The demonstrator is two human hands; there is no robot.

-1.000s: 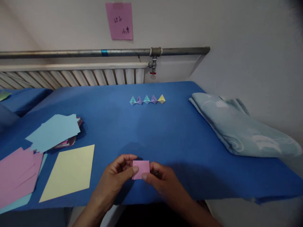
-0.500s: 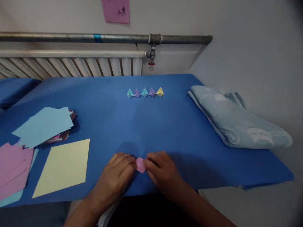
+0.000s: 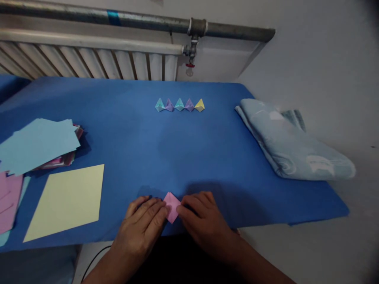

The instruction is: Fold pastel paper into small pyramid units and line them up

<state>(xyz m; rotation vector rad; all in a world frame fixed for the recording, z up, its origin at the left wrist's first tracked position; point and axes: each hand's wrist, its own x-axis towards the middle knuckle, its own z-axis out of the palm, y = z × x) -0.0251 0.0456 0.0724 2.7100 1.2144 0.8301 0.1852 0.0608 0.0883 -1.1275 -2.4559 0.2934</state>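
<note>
A small pink folded paper [image 3: 171, 208], diamond-shaped, lies at the front of the blue table between my hands. My left hand [image 3: 146, 221] holds its left corner, the thumb on the paper and the fingers close together. At the right corner, my right hand [image 3: 199, 215] pinches the edge between thumb and curled fingers. Across the table stands a row of several small folded paper pieces [image 3: 179, 104] in light blue, purple and yellow.
A yellow paper sheet [image 3: 66, 203] lies left of my hands. Beyond it are a stack of light blue sheets [image 3: 38, 144] and pink sheets [image 3: 12, 205]. A folded pale blue cloth [image 3: 293, 142] rests at the right. A radiator [image 3: 97, 63] and a metal pipe [image 3: 154, 23] run behind the blue table [image 3: 133, 150].
The view has tilted down and shifted slightly. The pink folded paper now shows more of its face, as a larger diamond, with both hands still at its corners.
</note>
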